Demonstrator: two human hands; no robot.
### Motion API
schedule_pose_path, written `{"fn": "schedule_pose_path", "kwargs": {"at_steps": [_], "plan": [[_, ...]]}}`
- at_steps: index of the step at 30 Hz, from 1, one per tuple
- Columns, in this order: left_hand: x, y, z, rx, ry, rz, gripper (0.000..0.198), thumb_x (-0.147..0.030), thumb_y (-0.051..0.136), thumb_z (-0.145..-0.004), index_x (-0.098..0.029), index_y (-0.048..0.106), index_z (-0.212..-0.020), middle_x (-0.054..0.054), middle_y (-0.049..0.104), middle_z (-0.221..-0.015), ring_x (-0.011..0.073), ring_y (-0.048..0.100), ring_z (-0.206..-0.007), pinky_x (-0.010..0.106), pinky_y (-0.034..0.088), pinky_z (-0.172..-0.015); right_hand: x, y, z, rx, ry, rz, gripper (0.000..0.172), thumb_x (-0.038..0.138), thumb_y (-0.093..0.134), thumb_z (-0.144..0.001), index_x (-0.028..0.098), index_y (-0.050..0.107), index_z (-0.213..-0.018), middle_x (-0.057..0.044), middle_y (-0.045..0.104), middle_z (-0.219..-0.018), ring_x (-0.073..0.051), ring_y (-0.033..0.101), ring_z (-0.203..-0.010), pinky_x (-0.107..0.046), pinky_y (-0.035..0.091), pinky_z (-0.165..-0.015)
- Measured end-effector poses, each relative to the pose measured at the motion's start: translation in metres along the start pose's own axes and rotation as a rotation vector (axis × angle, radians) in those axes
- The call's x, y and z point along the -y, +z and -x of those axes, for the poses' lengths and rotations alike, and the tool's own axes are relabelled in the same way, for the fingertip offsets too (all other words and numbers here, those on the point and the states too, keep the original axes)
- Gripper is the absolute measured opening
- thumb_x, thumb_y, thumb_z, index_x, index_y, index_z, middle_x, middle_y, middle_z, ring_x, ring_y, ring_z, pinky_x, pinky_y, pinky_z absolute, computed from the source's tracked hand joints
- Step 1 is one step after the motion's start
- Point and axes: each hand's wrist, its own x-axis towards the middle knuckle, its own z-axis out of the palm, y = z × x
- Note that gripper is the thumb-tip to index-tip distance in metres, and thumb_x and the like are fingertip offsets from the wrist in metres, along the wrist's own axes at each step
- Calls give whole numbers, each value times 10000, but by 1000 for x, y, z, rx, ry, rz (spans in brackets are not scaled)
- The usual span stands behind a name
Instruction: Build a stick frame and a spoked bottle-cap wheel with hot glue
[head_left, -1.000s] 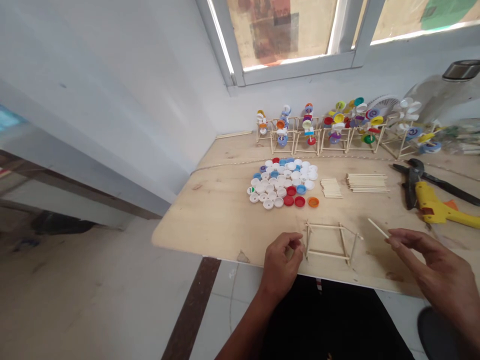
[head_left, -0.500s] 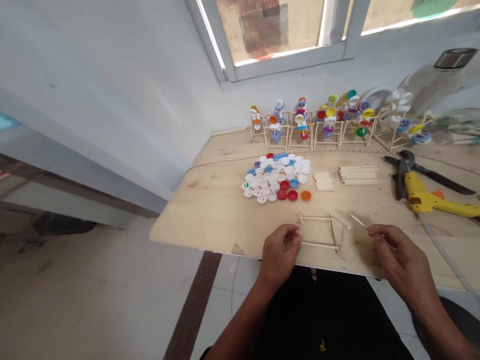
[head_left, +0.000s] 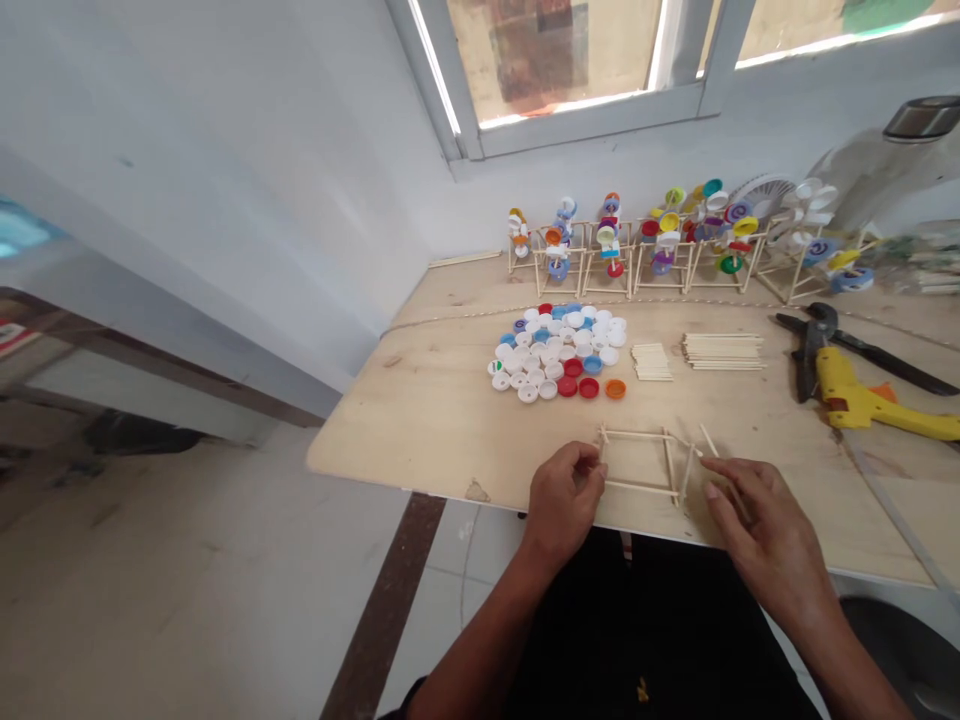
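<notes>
A small frame of thin wooden sticks lies at the table's front edge. My left hand is closed in a pinch on its left end, where the fingertips hide part of the joint. At the frame's right end, my right hand holds a loose wooden stick between its fingers, thumb a little apart from the forefinger. The stick's far tip points up and left beside the frame's slanted end pieces; the fingers cover much of its length.
Bottle caps, short sticks and longer sticks lie behind the frame. At the right are a yellow glue gun and black-handled cutters. Finished stick frames with cap wheels line the wall.
My right hand has moved left with the stick, up to the frame's right end, and its fingers have straightened somewhat. My left hand stays on the frame. The view has shifted slightly.
</notes>
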Motion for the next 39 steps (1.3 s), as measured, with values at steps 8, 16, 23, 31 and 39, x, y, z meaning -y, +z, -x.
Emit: {"fn": "schedule_pose_path", "kwargs": {"at_steps": [8,16,23,31,39], "plan": [[-3,2,-1,-9,-12,18,65,-214,543,-797,-188,575,-746,-1,622,-740,144,577,-708,256,460,-680,5,5,-1,-7,-8,-57,274,441,523,-863,232,607,-1020,-71,625,-983,-228,599,-951,-394,457,-860],[-2,2,-4,-24,-12,23,62,-197,561,-760,-202,573,-700,-12,605,-671,144,565,-668,244,457,-613,11,7,-3,22,7,-53,251,452,508,-862,229,603,-923,-61,644,-941,-224,609,-902,-383,445,-844],[-1,-4,-3,-48,-11,47,63,-198,554,-753,-207,581,-696,-17,601,-651,136,548,-624,243,456,-593,16,10,-6,30,39,-71,304,502,517,-838,221,627,-870,-42,653,-877,-207,620,-800,-350,456,-769],[18,-45,3,-147,-8,31,84,-228,545,-783,-194,611,-743,-2,627,-691,133,549,-642,239,454,-612,52,33,-21,76,-51,-116,263,471,517,-849,226,611,-837,-42,652,-856,-201,615,-788,-342,459,-768],[50,-116,-1,-290,-36,-22,134,-267,531,-791,-180,615,-734,-16,609,-654,111,500,-580,221,409,-569,116,85,-52,191,-155,-216,244,429,506,-860,223,631,-822,-36,636,-787,-179,597,-715,-337,474,-706]]}}
